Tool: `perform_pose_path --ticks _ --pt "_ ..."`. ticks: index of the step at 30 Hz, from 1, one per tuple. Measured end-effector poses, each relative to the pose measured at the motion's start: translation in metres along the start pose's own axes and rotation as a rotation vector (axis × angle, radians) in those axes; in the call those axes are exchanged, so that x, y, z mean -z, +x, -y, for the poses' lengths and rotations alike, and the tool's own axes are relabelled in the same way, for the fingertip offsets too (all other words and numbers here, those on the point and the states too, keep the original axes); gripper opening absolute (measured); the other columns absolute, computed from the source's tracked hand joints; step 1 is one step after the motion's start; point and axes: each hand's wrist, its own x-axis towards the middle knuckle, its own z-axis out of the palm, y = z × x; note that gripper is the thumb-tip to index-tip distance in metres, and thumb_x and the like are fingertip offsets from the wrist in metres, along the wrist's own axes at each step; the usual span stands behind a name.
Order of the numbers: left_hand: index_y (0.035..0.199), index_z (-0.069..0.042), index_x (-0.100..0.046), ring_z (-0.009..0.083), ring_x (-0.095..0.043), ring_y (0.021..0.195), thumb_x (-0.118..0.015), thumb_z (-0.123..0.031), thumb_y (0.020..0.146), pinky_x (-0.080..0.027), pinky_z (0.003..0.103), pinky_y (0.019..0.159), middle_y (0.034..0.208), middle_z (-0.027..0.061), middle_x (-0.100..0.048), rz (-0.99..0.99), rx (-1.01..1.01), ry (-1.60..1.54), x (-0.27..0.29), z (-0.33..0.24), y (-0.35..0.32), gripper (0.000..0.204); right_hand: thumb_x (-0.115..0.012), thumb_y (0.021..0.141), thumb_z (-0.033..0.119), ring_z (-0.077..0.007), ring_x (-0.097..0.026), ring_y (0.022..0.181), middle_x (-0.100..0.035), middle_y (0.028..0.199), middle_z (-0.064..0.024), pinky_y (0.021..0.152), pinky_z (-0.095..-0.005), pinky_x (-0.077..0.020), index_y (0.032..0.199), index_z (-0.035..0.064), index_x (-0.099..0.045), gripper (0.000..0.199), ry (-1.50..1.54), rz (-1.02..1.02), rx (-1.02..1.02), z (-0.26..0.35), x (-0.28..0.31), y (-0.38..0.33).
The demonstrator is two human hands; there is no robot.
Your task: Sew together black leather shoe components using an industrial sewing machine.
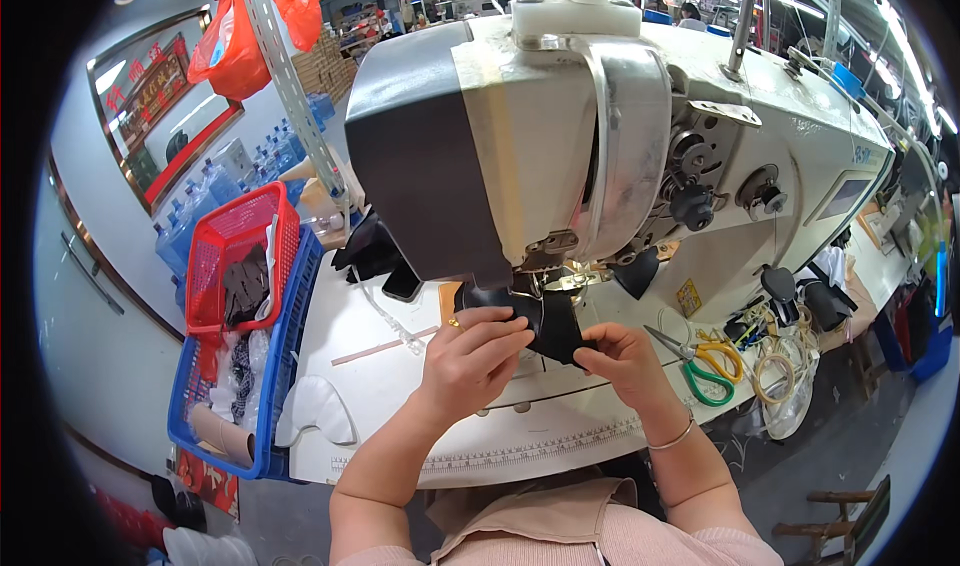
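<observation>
A black piece of leather-like material lies under the needle area of a large white and grey sewing machine. My left hand, a ring on one finger, is closed on its left side, fingertips together and pressing on the piece. At the lower right corner of the piece, my right hand pinches the edge between thumb and fingers. Metal parts around the needle partly hide the far side of the piece.
Green- and yellow-handled scissors and tape rolls lie on the right. A red basket sits over a blue crate at left. White curved pieces and a phone lie on the white table.
</observation>
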Motion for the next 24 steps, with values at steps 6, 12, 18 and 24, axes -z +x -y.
perform_pose_path --ticks 6,12,18,24 --pt "0.084 -0.007 -0.066 0.0187 -0.061 0.082 -0.069 0.000 0.058 -0.048 0.029 0.066 0.083 0.0018 -0.063 0.043 -0.132 0.148 -0.001 -0.004 0.008 0.027 -0.064 0.079 0.002 -0.0024 -0.052 0.063 -0.058 0.073 0.0013 0.055 -0.0147 -0.0399 0.094 -0.0010 -0.061 0.016 -0.047 -0.042 0.039 0.005 0.001 0.007" --pt "0.084 -0.005 -0.066 0.0227 -0.061 0.082 -0.066 0.006 0.062 -0.051 0.031 0.066 0.083 0.0056 -0.064 -0.004 0.140 -0.167 -0.007 0.006 0.006 0.025 -0.064 0.079 0.005 -0.0024 -0.052 0.064 -0.060 0.073 0.0011 0.056 -0.0153 -0.0405 0.092 -0.0008 -0.062 0.014 -0.076 -0.036 0.033 0.006 0.004 0.007" --pt "0.082 -0.007 -0.066 0.0179 -0.061 0.082 -0.068 -0.001 0.055 -0.051 0.028 0.064 0.084 0.0013 -0.062 0.075 -0.190 0.127 -0.003 0.008 0.011 0.028 -0.062 0.082 0.007 -0.0074 -0.058 0.065 -0.063 0.073 -0.0037 0.059 -0.0183 -0.0455 0.087 -0.0014 -0.061 0.010 -0.093 -0.028 0.020 0.018 -0.002 0.004" --pt "0.079 -0.007 -0.065 0.0168 -0.060 0.079 -0.067 -0.003 0.056 -0.051 0.028 0.065 0.082 0.0014 -0.062 0.077 -0.300 0.159 0.000 0.011 0.014 0.024 -0.061 0.082 0.007 -0.0087 -0.059 0.064 -0.063 0.073 -0.0049 0.059 -0.0198 -0.0473 0.085 -0.0018 -0.061 0.010 -0.069 -0.009 0.021 0.017 0.002 0.005"
